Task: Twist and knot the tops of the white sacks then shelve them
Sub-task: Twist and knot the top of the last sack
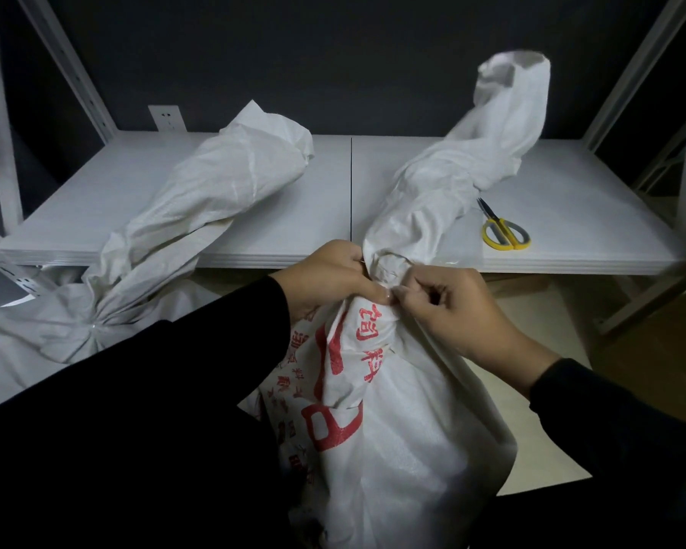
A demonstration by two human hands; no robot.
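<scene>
A white sack with red print (397,429) stands at lower centre of the frame. Its long top is twisted into a rope that lies across the white shelf board (595,200) and rises to an open mouth at upper right.

Both hands meet at the sack's neck, just in front of the shelf edge. The left hand (329,277) has its fingers curled round the gathered cloth, with the thumb pressed against the neck. The right hand (452,311) is also curled, its thumb and forefinger pinching at the same spot. A thin strand (389,258) loops round the neck between them, but whether the right fingertips hold it or the cloth cannot be told. The hands hide the neck itself. The black left sleeve (167,398) covers the sack's lower left side, and the right sleeve (618,437) fills the lower right corner.

A 2nd white sack (214,192) lies at left. Its body is below the shelf edge, its neck is gathered tight at lower left, and its loose top is draped up onto the board.

Yellow-handled scissors (505,233) lie on the board to the right of the twisted top, blades pointing at its fold. A wall socket (167,117) sits on the dark wall behind, and white slotted uprights (72,69) slant at both sides.
</scene>
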